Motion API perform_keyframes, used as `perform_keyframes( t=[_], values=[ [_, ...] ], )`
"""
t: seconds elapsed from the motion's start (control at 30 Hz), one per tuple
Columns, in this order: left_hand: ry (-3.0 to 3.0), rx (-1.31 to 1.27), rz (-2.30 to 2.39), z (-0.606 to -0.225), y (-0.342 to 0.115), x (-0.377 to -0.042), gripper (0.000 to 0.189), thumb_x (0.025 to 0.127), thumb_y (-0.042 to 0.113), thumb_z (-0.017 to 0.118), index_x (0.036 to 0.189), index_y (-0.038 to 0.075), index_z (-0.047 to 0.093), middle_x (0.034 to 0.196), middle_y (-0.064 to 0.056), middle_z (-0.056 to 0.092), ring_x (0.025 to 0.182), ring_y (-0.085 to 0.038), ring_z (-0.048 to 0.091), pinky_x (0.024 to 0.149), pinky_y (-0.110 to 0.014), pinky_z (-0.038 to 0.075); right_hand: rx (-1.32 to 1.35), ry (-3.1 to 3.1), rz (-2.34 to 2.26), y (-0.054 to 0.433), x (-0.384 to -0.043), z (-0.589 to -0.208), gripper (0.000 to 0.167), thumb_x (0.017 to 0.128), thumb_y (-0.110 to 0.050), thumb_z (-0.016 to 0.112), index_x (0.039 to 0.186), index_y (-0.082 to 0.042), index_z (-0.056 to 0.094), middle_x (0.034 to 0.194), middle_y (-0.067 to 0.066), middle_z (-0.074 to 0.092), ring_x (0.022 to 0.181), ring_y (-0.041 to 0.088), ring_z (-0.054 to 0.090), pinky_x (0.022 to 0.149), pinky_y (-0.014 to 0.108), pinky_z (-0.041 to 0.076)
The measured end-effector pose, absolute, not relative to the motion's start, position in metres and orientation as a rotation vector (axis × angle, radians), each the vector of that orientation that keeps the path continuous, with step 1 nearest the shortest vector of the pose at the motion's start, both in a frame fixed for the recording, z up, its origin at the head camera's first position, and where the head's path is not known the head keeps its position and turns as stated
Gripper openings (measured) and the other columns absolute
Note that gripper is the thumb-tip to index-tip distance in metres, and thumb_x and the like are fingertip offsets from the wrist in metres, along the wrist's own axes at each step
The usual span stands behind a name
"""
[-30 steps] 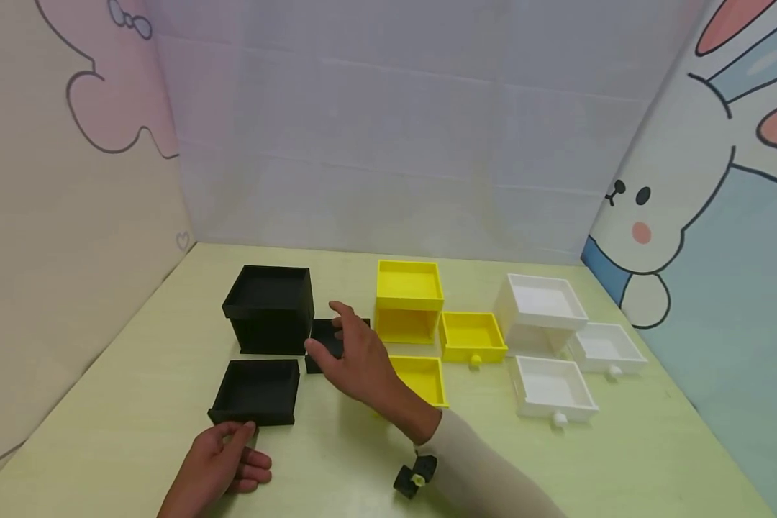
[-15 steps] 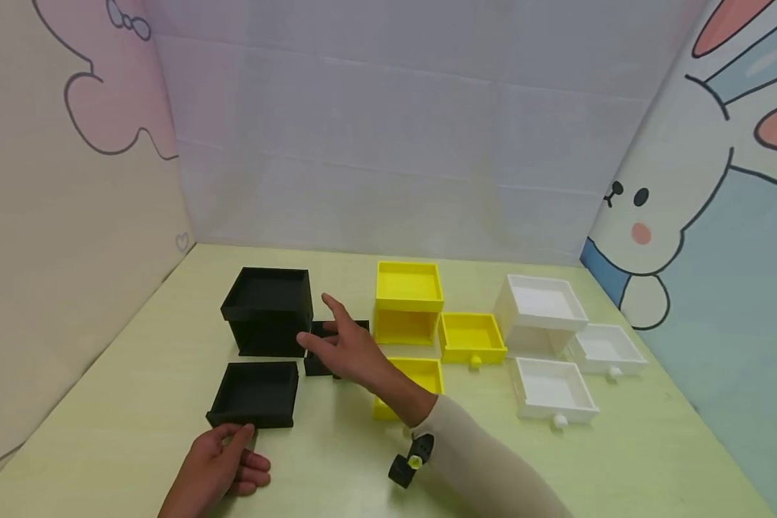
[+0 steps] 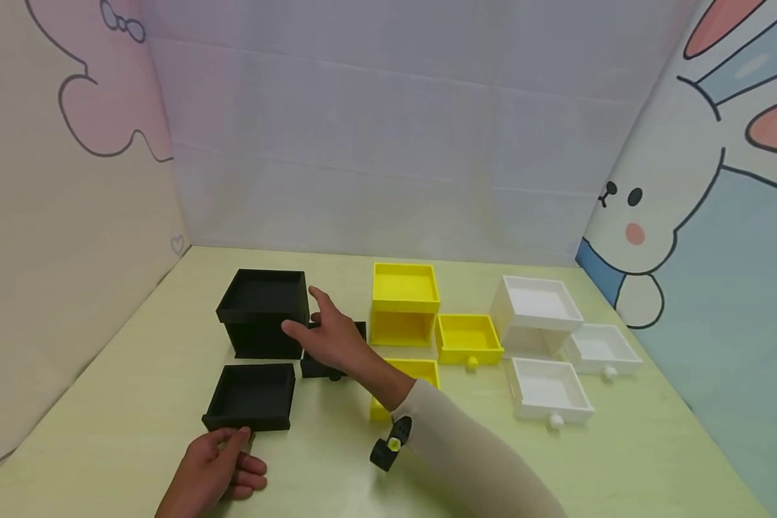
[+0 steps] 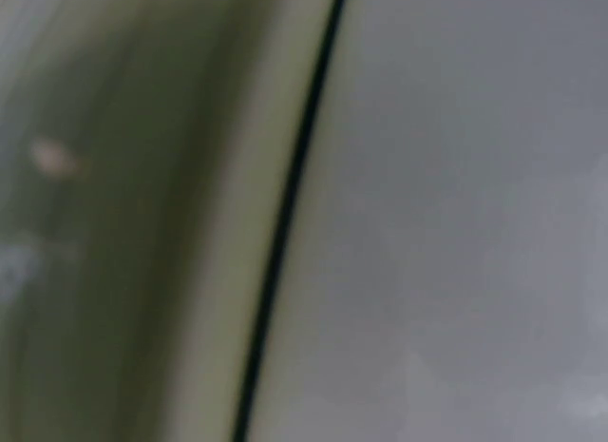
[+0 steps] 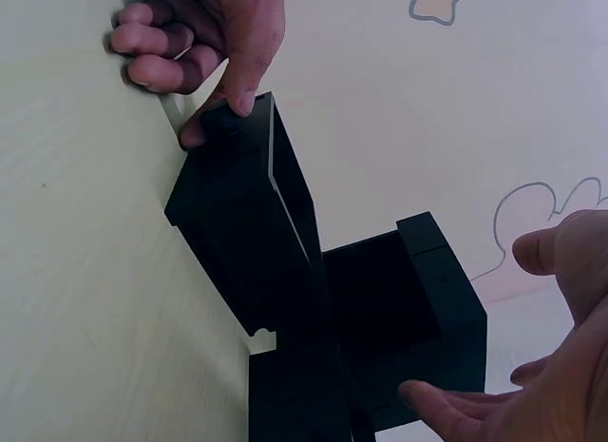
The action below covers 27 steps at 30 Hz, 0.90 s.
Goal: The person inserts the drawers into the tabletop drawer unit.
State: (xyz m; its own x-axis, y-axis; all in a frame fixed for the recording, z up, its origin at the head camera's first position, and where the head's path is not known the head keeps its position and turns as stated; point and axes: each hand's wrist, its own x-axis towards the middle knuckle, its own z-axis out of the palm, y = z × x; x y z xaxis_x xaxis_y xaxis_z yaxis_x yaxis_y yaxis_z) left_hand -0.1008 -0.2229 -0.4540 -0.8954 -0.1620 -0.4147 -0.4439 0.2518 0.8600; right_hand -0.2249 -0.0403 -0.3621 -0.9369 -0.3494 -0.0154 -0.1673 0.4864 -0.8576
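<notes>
At the front left, my left hand [image 3: 215, 467] pinches the small knob [image 5: 224, 126] of a black drawer [image 3: 249, 417] between thumb and finger, as the right wrist view shows. The drawer lies on the table, in front of a black cabinet [image 3: 262, 334] whose front is open. My right hand [image 3: 337, 342] hovers by the cabinet's right side with its fingers spread; whether it touches the side cannot be told. A second black drawer [image 3: 317, 369] lies partly hidden beneath that hand. The left wrist view is blurred and shows neither hand clearly.
A yellow cabinet [image 3: 404, 306] stands in the middle, with one yellow drawer [image 3: 469, 355] beside it and another [image 3: 421, 367] in front, partly behind the right forearm. To the right are a white cabinet [image 3: 537, 311] and two white drawers [image 3: 550, 411]. Printed walls surround the table.
My right hand has moved left toward the black cabinet's right side, uncovering more of the front yellow drawer. My left hand and the front black drawer stay in place.
</notes>
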Motion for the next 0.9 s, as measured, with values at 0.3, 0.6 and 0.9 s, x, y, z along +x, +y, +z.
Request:
perform_keyframes(
  t=[0.3,0.6,0.9],
  values=[
    [2.291,-0.559,1.691,-0.453,-0.223,-0.101,0.041,0.107,0.023,0.039,0.119,-0.016,0.05,0.08,-0.013,0.072,0.069,-0.028,0.072,0.062,-0.038,0.06,-0.399,2.614,-1.414,-0.056,-0.235,-0.361,0.076,0.095,-0.052,0.06,0.157,-0.025,0.026,0.147,0.01,0.049,0.127,0.028,0.054,0.099,0.048,0.048],
    [2.242,-0.597,1.71,-0.459,-0.221,-0.1,0.04,0.108,0.023,0.039,0.118,-0.015,0.048,0.078,-0.012,0.072,0.068,-0.029,0.072,0.062,-0.039,0.06,-0.384,2.598,-1.462,-0.059,-0.239,-0.37,0.065,0.099,-0.047,0.055,0.155,-0.024,0.032,0.149,0.008,0.049,0.13,0.029,0.052,0.102,0.048,0.046],
    [2.254,-0.603,1.705,-0.456,-0.221,-0.102,0.041,0.107,0.024,0.04,0.118,-0.015,0.047,0.077,-0.012,0.072,0.067,-0.028,0.071,0.061,-0.038,0.059,-0.442,2.616,-1.552,-0.063,-0.245,-0.375,0.057,0.101,-0.043,0.055,0.153,-0.023,0.04,0.15,0.007,0.048,0.133,0.028,0.049,0.104,0.047,0.045]
  ],
)
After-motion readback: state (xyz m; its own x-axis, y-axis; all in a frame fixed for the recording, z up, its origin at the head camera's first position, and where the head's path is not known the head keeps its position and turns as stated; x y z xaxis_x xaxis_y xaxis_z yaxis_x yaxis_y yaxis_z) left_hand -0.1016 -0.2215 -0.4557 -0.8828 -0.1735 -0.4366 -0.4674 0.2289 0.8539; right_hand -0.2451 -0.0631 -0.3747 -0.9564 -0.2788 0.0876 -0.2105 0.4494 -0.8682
